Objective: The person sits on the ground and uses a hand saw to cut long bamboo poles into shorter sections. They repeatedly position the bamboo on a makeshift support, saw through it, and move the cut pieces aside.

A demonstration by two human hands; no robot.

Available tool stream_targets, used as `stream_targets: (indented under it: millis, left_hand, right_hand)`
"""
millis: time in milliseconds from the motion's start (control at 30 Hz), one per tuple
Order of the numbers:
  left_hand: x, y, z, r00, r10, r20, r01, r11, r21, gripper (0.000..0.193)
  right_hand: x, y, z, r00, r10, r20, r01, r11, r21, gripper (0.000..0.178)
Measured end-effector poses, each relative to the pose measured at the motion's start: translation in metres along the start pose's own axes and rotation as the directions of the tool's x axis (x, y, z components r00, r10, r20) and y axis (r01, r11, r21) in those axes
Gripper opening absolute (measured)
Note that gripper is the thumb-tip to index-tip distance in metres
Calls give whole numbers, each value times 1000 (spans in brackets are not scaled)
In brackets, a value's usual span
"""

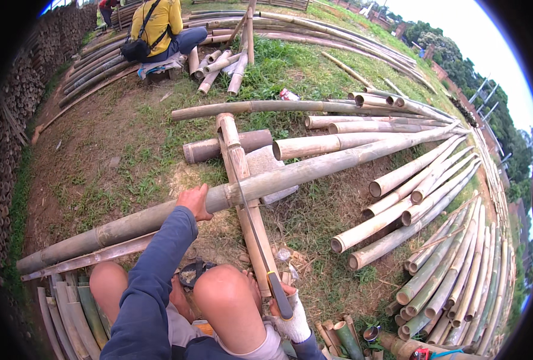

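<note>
A long thick bamboo pole [332,161] lies slantwise across a split bamboo rest [235,153]. My left hand [195,201], bare, is closed over the pole just left of where the saw crosses it. In a white glove, my right hand [292,319] grips the yellow-and-dark handle of a hand saw [255,231] low on the right. Its long thin blade runs up and away from me over the pole; how deep it sits in the bamboo cannot be made out. My bare knees are below the pole.
Loose bamboo poles [392,180] fan out on the right, with more stacked lower right [452,270]. A short bamboo piece [227,146] and a stone block [266,171] lie by the rest. Cut pieces [77,312] stand lower left. A person in yellow [157,27] sits at the back.
</note>
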State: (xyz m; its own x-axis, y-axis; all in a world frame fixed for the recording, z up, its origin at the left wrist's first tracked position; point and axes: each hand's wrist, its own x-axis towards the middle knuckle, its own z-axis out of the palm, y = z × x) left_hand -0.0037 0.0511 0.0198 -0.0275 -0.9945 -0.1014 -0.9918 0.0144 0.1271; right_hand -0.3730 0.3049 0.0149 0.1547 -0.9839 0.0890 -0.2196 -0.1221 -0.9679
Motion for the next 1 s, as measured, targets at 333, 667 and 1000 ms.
stream_targets:
  millis: [333,667,1000]
  left_hand:
    - [-8,-1,3,999,-2,-44,0,999,-44,90]
    - [4,-5,0,999,28,19,-28,1000,3,87]
    - [-3,-1,-5,999,-27,21,28,999,-46,91]
  right_hand:
    - [184,-16,62,987,-157,38,145,962,230,53]
    - [-41,-1,-31,999,-29,19,27,997,72,58]
    - [201,-23,58,974,-226,27,219,961,168,58]
